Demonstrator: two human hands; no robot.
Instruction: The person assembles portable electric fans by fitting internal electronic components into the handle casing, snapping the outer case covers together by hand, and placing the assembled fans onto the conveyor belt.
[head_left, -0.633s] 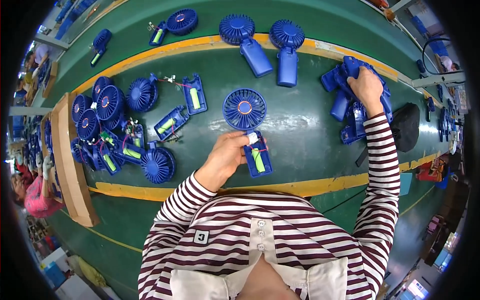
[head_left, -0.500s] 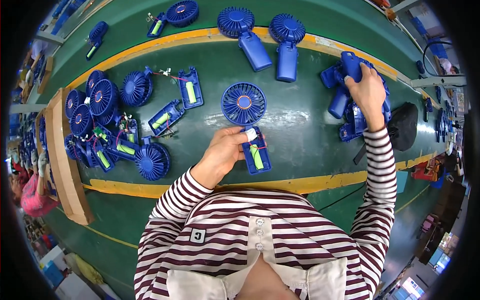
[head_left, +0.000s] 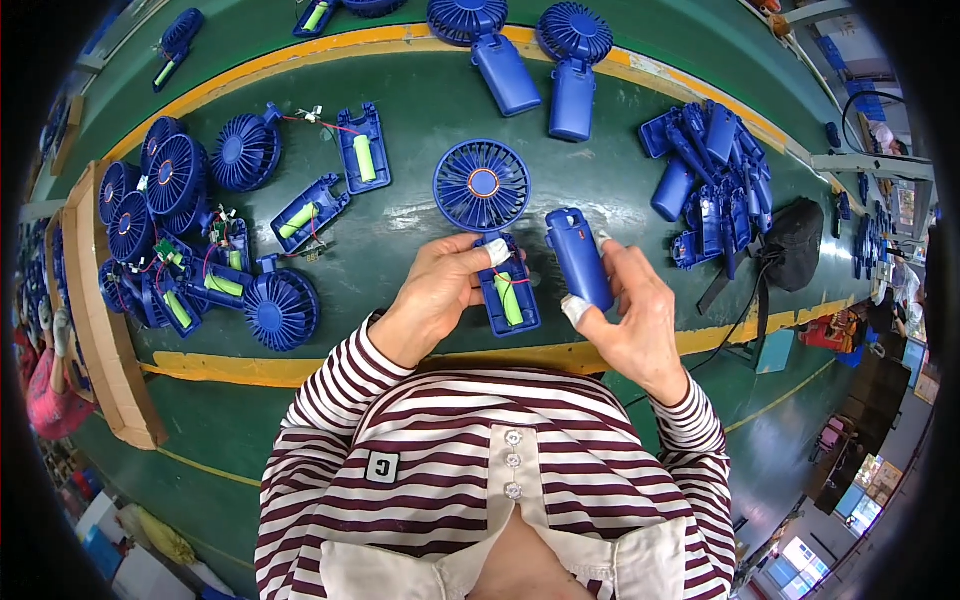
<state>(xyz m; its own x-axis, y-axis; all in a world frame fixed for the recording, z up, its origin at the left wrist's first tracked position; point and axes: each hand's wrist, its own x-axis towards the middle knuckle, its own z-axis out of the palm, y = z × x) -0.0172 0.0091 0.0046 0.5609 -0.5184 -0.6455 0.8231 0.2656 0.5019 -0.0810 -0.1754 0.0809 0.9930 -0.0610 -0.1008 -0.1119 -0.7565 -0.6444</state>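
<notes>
My left hand [head_left: 437, 295] is closed on a small blue handheld fan [head_left: 482, 186], gripping it at the neck. Its round caged head points away from me, and its opened handle [head_left: 511, 300] shows a light-green battery and a red wire. Just right of it, my right hand [head_left: 638, 315] holds a smooth blue handle cover [head_left: 579, 262] between thumb and fingers, outer face up. The cover is tilted and apart from the fan. White wraps cover some fingertips on both hands.
Left lie several opened fans [head_left: 175, 185] with wires and batteries, beside a cardboard tray [head_left: 115, 330]. A pile of blue handle covers [head_left: 712, 170] sits right, near a black bag [head_left: 795, 245]. Two closed fans [head_left: 505, 75] lie at the back by the yellow edge strip [head_left: 390, 40].
My right hand has come from the cover pile toward the middle, bringing one blue handle cover beside the fan. My left hand keeps its grip on the fan.
</notes>
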